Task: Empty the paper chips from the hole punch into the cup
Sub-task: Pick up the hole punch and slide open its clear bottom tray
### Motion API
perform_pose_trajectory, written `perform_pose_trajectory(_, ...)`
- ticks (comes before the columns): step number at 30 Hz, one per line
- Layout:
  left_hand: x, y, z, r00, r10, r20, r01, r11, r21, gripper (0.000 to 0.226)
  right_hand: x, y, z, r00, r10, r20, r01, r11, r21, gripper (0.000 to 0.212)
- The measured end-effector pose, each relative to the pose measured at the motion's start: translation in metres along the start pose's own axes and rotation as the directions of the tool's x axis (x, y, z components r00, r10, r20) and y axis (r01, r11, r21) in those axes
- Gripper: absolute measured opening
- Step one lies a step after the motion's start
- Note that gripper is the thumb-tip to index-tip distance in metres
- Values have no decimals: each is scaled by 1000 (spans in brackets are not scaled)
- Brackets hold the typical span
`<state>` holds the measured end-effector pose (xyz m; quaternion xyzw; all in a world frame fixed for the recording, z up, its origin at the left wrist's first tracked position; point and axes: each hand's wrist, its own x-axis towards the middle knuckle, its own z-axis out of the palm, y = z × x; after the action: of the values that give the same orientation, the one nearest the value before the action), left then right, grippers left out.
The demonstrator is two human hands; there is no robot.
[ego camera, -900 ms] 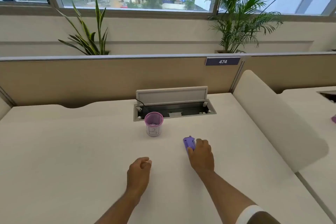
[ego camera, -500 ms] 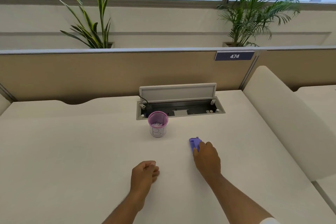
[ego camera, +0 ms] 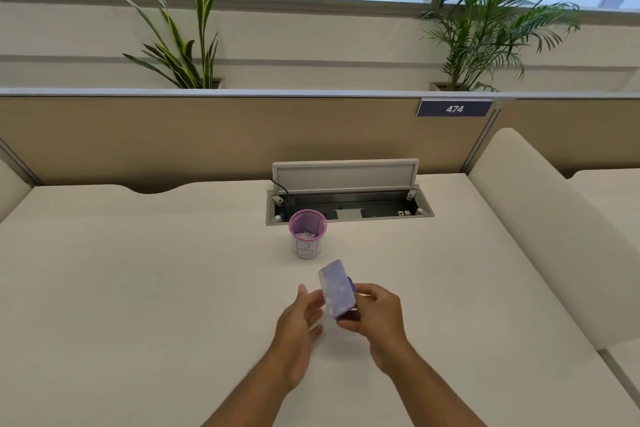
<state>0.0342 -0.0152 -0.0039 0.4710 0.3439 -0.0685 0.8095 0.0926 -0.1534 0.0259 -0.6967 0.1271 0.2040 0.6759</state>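
Note:
A small purple hole punch [ego camera: 336, 289] is lifted off the desk, tilted with its pale underside facing me. My right hand [ego camera: 374, 315] grips its lower right end. My left hand [ego camera: 301, 321] is open just left of the punch, fingers spread and close to its side; I cannot tell whether they touch it. A pink-rimmed cup [ego camera: 307, 235] stands upright on the white desk [ego camera: 138, 288] a little beyond the punch, with some paper bits visible inside.
Behind the cup an open cable box [ego camera: 349, 208] is sunk into the desk, its lid raised. A tan partition [ego camera: 173, 139] closes the far edge, and a white divider panel [ego camera: 554, 229] runs along the right side. Plants stand behind the partition.
My right hand has picked the hole punch up from the desk and turned it underside up. My left hand has opened from a fist and moved right, up to the punch.

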Motion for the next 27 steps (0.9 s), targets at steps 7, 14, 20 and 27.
perform_pose_trajectory(7,-27,11,5,971,15,238,103,874,-475,72,-43,-9,20,988,21,156,-47,985,168,20)
perform_pose_trajectory(14,-36,8,3,987,84,138,-6,873,-488,60,-57,-9,27,976,18,215,-31,998,58,18)
perform_pose_trajectory(20,-38,10,-3,990,93,103,-19,826,-563,55,-51,-12,20,934,-318,163,358,834,-421,25)
perform_pose_trajectory(27,-35,12,-10,988,35,152,59,818,-572,64,-74,-10,22,589,-628,509,776,264,-573,34)
